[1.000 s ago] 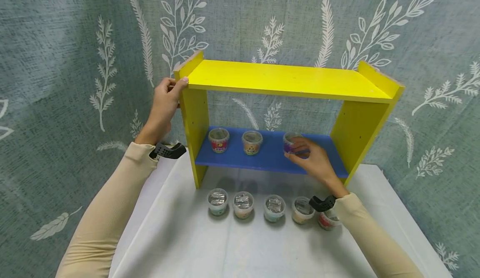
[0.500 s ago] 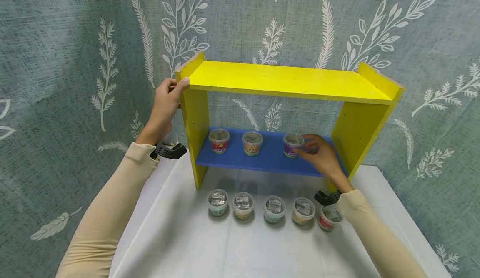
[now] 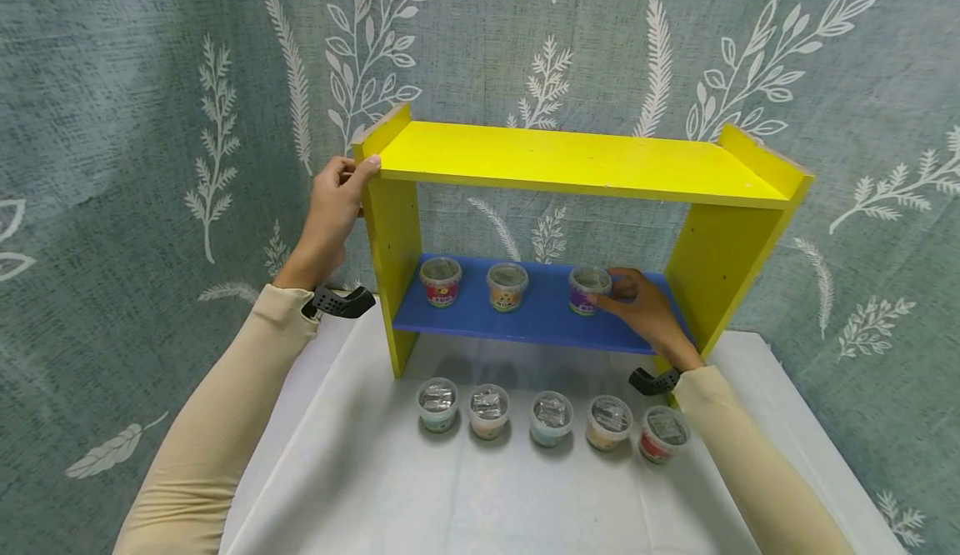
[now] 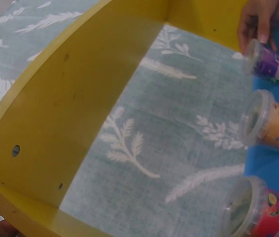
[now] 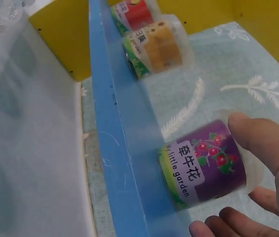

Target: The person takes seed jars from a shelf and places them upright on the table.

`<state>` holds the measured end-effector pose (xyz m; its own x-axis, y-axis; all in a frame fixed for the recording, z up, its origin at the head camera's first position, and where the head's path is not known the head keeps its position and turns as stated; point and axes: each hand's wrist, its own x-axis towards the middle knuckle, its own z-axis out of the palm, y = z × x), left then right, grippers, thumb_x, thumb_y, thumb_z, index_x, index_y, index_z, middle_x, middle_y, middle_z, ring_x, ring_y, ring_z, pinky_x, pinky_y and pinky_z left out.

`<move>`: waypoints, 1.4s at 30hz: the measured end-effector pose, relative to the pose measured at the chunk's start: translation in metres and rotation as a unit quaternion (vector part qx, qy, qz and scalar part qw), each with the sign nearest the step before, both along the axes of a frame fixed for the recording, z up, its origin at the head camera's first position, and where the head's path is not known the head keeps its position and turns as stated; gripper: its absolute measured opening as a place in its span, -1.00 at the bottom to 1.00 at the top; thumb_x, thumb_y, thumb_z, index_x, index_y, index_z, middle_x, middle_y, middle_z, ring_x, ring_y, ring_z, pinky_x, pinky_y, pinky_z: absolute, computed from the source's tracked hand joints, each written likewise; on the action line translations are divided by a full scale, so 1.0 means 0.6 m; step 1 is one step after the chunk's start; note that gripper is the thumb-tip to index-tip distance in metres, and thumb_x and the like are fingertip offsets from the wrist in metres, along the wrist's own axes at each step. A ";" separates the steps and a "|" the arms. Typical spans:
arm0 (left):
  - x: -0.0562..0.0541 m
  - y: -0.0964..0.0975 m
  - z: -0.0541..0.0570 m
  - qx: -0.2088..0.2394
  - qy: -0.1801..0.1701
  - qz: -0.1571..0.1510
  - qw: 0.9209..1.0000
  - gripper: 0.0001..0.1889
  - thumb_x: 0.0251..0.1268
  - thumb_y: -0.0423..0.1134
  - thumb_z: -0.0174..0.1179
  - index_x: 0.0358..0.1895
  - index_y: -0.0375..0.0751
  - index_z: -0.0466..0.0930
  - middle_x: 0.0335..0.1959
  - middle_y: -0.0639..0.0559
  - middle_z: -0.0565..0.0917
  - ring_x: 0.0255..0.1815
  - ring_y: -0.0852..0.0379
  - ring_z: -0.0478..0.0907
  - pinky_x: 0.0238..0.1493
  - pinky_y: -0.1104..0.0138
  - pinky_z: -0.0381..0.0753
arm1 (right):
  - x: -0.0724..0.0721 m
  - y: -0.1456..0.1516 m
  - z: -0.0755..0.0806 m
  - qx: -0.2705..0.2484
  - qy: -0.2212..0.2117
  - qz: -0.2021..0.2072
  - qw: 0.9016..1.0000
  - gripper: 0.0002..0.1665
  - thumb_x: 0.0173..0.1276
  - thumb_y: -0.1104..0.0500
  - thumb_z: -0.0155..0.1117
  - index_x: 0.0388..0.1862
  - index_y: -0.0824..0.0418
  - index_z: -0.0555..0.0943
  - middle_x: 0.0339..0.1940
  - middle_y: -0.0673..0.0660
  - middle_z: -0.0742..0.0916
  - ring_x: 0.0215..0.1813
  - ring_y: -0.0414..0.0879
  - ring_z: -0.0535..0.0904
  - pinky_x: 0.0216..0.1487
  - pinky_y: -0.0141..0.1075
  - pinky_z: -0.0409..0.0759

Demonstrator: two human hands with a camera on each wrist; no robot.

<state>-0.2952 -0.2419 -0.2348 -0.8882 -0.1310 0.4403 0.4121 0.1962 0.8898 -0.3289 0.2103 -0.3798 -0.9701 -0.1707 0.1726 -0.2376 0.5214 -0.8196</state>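
A small plastic cup [image 3: 588,291] with a purple "My little garden" label and a clear rim stands on the shelf unit's blue board [image 3: 540,322], right of middle. My right hand [image 3: 641,305] holds it from the right, thumb [image 5: 250,131] at the near side by the rim and fingers on the far side. My left hand [image 3: 337,201] grips the upper front edge of the yellow side panel [image 3: 393,247], thumb on its front and fingers behind. To the left on the blue board stand an orange-labelled cup [image 3: 507,288] and a red-labelled cup [image 3: 441,282].
Several more cups stand in a row on the white cloth before the shelf, from a pale blue one [image 3: 437,405] to a red-labelled one [image 3: 663,436] near my right sleeve. A yellow top board [image 3: 555,155] spans above. Leaf-patterned fabric [image 3: 600,38] hangs behind.
My right hand has shifted from in front of the purple cup to its right side, uncovering the label. The cup sits slightly nearer the board's front edge. My left hand has stayed on the panel.
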 end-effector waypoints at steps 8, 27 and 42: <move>0.001 0.000 0.000 0.002 0.001 -0.004 1.000 -0.55 0.50 0.21 0.13 0.06 -0.12 0.44 0.00 -0.02 0.49 -0.06 0.03 0.49 -0.01 0.17 0.43 | -0.011 -0.006 0.000 -0.011 -0.017 0.006 1.000 0.07 0.29 -0.30 0.46 0.60 0.12 0.24 0.33 0.29 0.53 0.37 0.21 0.44 0.32 0.17 0.45; 0.000 -0.002 -0.002 -0.006 0.005 -0.003 1.000 -0.55 0.51 0.20 0.11 0.07 -0.12 0.43 0.01 -0.04 0.48 -0.04 0.01 0.48 -0.01 0.17 0.43 | -0.024 -0.012 -0.011 -0.054 -0.018 0.030 0.998 -0.01 0.33 -0.22 0.46 0.57 0.14 0.27 0.43 0.24 0.50 0.42 0.17 0.40 0.41 0.18 0.34; 0.000 -0.001 -0.001 -0.001 0.006 -0.002 1.000 -0.56 0.51 0.20 0.12 0.03 -0.12 0.44 -0.02 -0.02 0.48 -0.07 0.04 0.48 -0.03 0.18 0.42 | 0.009 -0.016 0.007 -0.042 -0.029 0.027 0.998 -0.03 0.33 -0.24 0.46 0.57 0.08 0.30 0.49 0.20 0.45 0.47 0.17 0.35 0.40 0.19 0.35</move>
